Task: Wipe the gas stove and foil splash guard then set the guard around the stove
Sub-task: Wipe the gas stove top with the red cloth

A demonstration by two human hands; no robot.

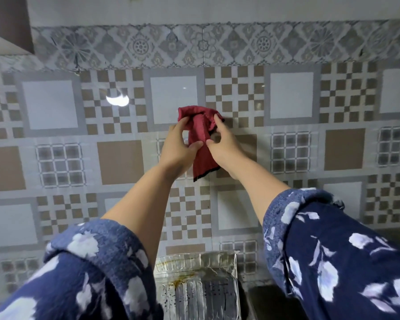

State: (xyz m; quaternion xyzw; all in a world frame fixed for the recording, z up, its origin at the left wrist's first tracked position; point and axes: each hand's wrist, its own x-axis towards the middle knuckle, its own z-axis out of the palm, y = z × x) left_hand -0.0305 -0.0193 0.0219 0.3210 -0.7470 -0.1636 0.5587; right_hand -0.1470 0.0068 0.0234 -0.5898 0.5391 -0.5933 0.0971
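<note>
Holding a red cloth (200, 137) up in front of the tiled wall (291, 95), both hands work at approx. head height. L hand (179, 144): fingers curled over the cloth's upper left bunch, thumb pressing its middle fold. R hand (222, 140): fingers hooked over the upper right bunch, thumb pinching the same fold just beside the L thumb. Cloth is crumpled at the top; its lower part hangs free between the wrists, w/ a dark hem along the bottom edge. Both forearms are bare, w/ blue flowered sleeves (333, 255) rolled back near the elbows. Foil splash guard (196, 287) stands at bottom centre, between the two sleeves, well below the cloth and apart from both hands; its embossed surface shows brownish stains and dark specks. Whether it leans on the wall cannot be told. Gas stove: not identifiable; only a dark surface (263, 299) shows to the guard's right. A bright light reflection (117, 100) sits on a wall tile, upper left of the cloth.
</note>
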